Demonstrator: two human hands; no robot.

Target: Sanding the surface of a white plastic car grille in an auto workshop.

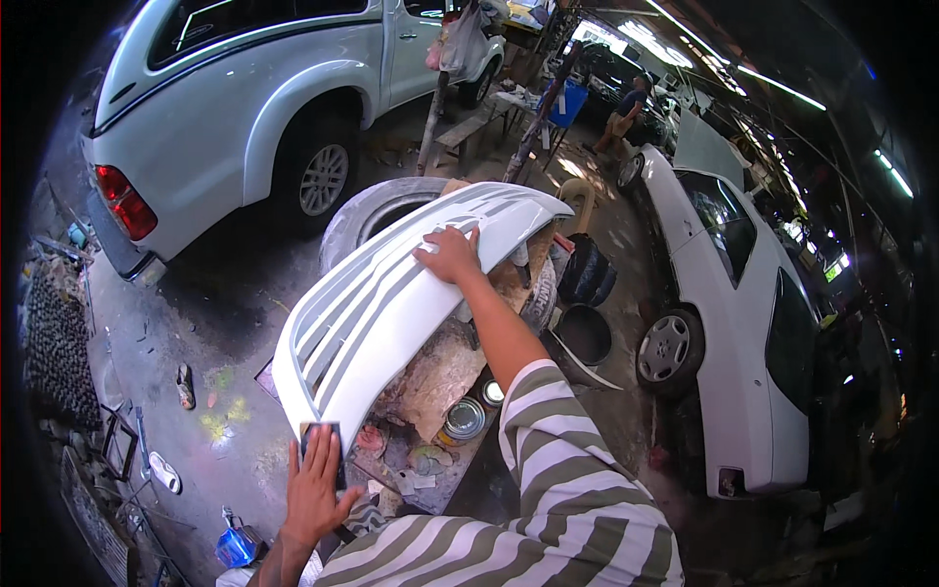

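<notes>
A white slatted car grille (377, 323) lies slantwise before me, its narrow end close and its far end up and to the right. At the near corner my left hand (315, 479) presses a dark piece of sandpaper (335, 435) against the white surface, fingers stretched along it. The sandpaper is mostly hidden under those fingers. My right hand (452, 256) rests on the grille's upper middle, with its fingers spread over the slats and the solid white edge. It holds nothing.
Beneath the grille are a tyre (337, 230) and a cluttered support with a paint can (465, 419). A white pickup (235, 108) stands left, a white car (724, 293) right. A black bucket (585, 336), blue container (238, 543) and slipper (164, 472) are around. Someone (626, 112) stands far back.
</notes>
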